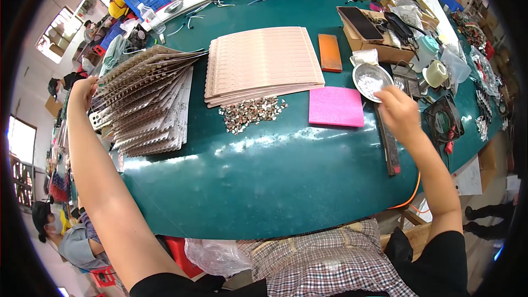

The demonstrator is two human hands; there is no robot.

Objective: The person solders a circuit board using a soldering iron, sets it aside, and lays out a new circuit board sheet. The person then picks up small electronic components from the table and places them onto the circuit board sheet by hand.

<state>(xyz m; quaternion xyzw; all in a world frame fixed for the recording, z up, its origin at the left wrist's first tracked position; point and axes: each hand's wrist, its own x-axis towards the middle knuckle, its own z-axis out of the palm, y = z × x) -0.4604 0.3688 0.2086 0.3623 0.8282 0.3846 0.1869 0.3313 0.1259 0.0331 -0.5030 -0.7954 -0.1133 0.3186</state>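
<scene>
At the far left, my left hand (83, 91) is closed, with its fingertips at the outer edge of a fanned stack of grey-brown panels (148, 99) with toothed edges. Whether it grips a panel is hidden. My right hand (400, 112) is also closed, its fingertips at the near rim of a round metal bowl (359, 70). Small white pieces (371, 84) lie in the bowl, and I cannot make out what the fingers hold. Between my hands lies a neat stack of pale pink panels (264, 58). A pile of small brown and silver pieces (250, 114) touches its near side.
A pink foam square (336, 106) and an orange block (330, 53) sit left of the bowl. A dark flat bar (388, 143) and a small black fan (443, 120) are at the right. Behind stands a cardboard box (379, 44) with a phone (359, 23) on it.
</scene>
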